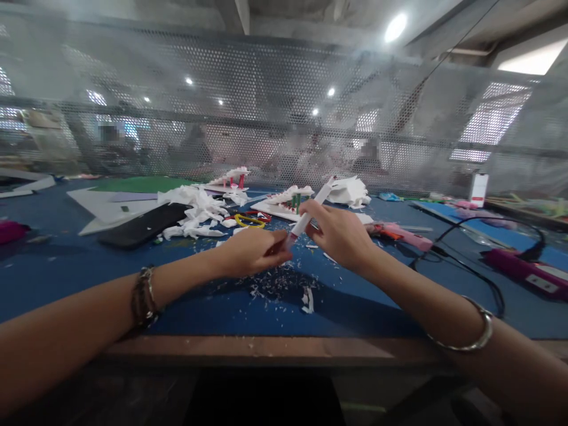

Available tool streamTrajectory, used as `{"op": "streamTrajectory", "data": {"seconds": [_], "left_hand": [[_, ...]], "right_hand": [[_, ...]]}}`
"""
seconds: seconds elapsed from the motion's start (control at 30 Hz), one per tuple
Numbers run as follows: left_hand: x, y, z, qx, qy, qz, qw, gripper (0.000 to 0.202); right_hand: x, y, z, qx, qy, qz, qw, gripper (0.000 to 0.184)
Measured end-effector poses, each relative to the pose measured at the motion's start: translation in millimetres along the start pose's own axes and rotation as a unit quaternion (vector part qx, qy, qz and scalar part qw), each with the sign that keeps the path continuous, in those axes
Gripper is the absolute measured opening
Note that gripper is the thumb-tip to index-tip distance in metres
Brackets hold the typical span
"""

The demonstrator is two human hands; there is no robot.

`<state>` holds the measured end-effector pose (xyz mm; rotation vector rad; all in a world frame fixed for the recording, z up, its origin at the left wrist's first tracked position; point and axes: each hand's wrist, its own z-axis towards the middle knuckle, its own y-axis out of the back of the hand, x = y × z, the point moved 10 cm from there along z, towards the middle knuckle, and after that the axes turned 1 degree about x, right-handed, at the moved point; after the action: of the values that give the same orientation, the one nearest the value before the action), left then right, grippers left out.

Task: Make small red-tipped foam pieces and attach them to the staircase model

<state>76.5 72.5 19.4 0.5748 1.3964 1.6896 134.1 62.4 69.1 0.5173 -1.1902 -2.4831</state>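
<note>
At the left edge of the frame sits a glossy purple object (9,232), cut off by the border. Next come flat, angular white sheets (95,207) with a smooth green sheet (142,184) over them, then a matte black slab (144,228) with rounded corners. Loose, crumpled white paper (195,204) heaps against its right end. The left hand (255,251), a beaded bracelet (144,297) at its wrist, pinches the lower end of a slim, smooth white stick (310,214) at the centre of the frame; the stick slants up to the right. Beyond lie a yellow loop (243,222) and two small stepped white models, one on red posts (231,178), the other on green and red ones (288,198). Fine white shavings (270,290) speckle the blue counter (199,319) below. The right hand (339,234) grips the stick higher up, close to the left, with a shiny metal bangle (483,334) on its wrist. Further right: ragged white paper (350,192), a pink-handled tool (412,238), a black cable (481,275), an upright phone (479,190) and a purple block (528,272). The phone's screen and the block's pale label are too blurred to read.
</note>
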Motion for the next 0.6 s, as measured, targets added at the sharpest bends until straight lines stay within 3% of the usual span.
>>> {"op": "streamTrajectory", "data": {"seconds": [0.07,0.17,0.33,0.4,0.5,0.6], "left_hand": [[-2,-4.0,0,0.029,-0.039,0.002,0.999,0.032],[1,-9.5,0,0.05,-0.071,-0.021,0.996,0.04],[2,-20.5,2,0.075,-0.097,-0.091,0.988,0.019],[3,-19.3,4,0.063,-0.089,-0.105,0.988,0.017],[16,-11.0,6,0.017,-0.03,-0.136,0.99,0.021],[33,0.1,5,-0.046,0.033,-0.187,0.981,0.027]], "right_hand": [[-9,7,2,-0.022,-0.025,0.009,0.999,0.015],[-26,18,2,-0.062,-0.058,0.056,0.995,0.023],[-39,26,2,-0.102,-0.051,0.246,0.962,0.032],[-43,20,3,-0.093,-0.064,0.371,0.922,0.036],[-46,8,4,-0.068,-0.093,0.552,0.826,0.04],[-49,6,3,-0.082,-0.107,0.631,0.764,0.039]]}}
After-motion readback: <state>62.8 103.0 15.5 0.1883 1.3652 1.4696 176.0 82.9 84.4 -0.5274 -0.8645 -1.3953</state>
